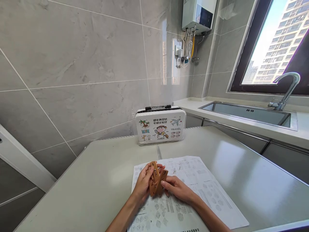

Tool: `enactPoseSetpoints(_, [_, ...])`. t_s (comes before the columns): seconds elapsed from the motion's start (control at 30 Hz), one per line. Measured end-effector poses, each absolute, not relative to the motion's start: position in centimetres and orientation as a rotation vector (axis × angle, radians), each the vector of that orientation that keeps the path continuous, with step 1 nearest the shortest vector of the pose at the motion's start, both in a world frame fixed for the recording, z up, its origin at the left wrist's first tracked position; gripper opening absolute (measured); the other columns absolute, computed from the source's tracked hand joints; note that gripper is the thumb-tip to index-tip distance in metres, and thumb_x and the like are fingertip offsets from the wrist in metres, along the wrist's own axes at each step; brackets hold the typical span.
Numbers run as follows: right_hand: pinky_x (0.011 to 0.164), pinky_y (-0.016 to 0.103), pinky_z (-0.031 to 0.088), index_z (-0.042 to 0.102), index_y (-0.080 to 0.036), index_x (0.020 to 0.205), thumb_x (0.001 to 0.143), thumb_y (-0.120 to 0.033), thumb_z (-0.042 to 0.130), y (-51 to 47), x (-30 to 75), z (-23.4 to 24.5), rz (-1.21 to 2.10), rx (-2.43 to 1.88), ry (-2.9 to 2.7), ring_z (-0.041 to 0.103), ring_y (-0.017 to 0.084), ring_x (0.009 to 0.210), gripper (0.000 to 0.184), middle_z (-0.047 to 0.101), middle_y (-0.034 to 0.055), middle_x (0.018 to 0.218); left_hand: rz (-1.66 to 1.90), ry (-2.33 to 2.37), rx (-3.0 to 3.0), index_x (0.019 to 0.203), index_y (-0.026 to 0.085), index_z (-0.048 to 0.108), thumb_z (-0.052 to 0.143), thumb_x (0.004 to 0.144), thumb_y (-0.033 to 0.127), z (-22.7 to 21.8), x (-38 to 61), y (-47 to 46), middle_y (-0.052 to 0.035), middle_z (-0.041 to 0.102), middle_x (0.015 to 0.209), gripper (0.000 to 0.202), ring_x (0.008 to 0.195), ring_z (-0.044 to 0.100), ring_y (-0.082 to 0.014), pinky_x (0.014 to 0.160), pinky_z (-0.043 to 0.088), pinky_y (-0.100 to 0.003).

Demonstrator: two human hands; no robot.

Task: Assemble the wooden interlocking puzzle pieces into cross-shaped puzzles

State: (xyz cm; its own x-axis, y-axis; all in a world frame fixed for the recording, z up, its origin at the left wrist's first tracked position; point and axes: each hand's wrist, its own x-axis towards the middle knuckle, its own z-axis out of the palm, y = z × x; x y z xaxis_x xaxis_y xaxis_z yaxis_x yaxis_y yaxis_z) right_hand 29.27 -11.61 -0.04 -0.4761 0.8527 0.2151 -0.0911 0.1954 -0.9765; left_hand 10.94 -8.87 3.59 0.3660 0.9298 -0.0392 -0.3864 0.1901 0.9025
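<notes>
Both of my hands hold brown wooden puzzle pieces [156, 182] just above a printed instruction sheet [193, 187] on the grey table [96, 187]. My left hand [142, 183] grips the pieces from the left, thumb near the top. My right hand [176, 188] pinches them from the right with its fingertips. The pieces are notched bars, joined at an angle; numbers are marked on them.
A small white tin case with cartoon travel pictures [160, 125] stands at the table's far edge against the tiled wall. To the right are a steel sink [248, 112] with a tap [287, 90], a window, and a wall-mounted water heater [199, 14].
</notes>
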Motion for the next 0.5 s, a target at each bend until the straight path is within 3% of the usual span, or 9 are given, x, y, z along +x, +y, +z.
enactPoseSetpoints(0.17, [0.063,0.029,0.044,0.077,-0.017,0.092,0.102,-0.063,0.052,-11.54,29.35,0.07,1.386,-0.78,-1.544,0.057,0.016,0.064,0.053,0.071,0.0047,0.077,0.95,0.73,0.991,0.132,0.02,0.065,0.074,0.093,0.05,3.94,11.21,-9.31,-0.0154,0.073,0.131,0.05,0.076,0.078,-0.0238,0.06,0.063,-0.035])
enactPoseSetpoints(0.27, [0.061,0.029,0.045,0.078,-0.017,0.1,0.101,-0.065,0.052,-11.38,29.51,0.09,1.371,-0.776,-1.464,0.061,0.018,0.068,0.054,0.072,0.0066,0.084,1.008,0.737,0.962,0.13,0.02,0.066,0.077,0.091,0.048,4.02,11.27,-9.27,-0.0161,0.075,0.127,0.05,0.087,0.078,-0.0265,0.07,0.063,-0.035])
enactPoseSetpoints(0.37, [0.061,0.029,0.045,0.078,-0.017,0.097,0.1,-0.065,0.055,-11.25,29.68,0.04,1.39,-0.766,-1.346,0.061,0.018,0.068,0.054,0.072,0.0067,0.083,1.077,0.768,0.957,0.122,0.019,0.067,0.079,0.089,0.048,3.88,11.29,-9.15,-0.0152,0.076,0.121,0.046,0.099,0.077,-0.0265,0.083,0.06,-0.033])
enactPoseSetpoints(0.43, [0.059,0.028,0.043,0.077,-0.016,0.093,0.098,-0.065,0.059,-11.21,29.79,0.06,1.424,-0.75,-1.229,0.058,0.017,0.066,0.052,0.069,0.0057,0.079,1.094,0.804,0.987,0.114,0.02,0.067,0.078,0.089,0.051,3.56,11.29,-9.06,-0.0113,0.077,0.111,0.04,0.09,0.075,-0.0215,0.079,0.058,-0.029])
enactPoseSetpoints(0.5, [0.057,0.028,0.04,0.077,-0.016,0.093,0.096,-0.065,0.062,-11.21,29.87,0.19,1.458,-0.715,-1.118,0.056,0.016,0.065,0.051,0.07,0.0065,0.081,1.087,0.829,1.023,0.105,0.02,0.066,0.077,0.089,0.053,3.13,11.29,-8.95,-0.0046,0.073,0.094,0.037,0.071,0.067,-0.0132,0.065,0.052,-0.022])
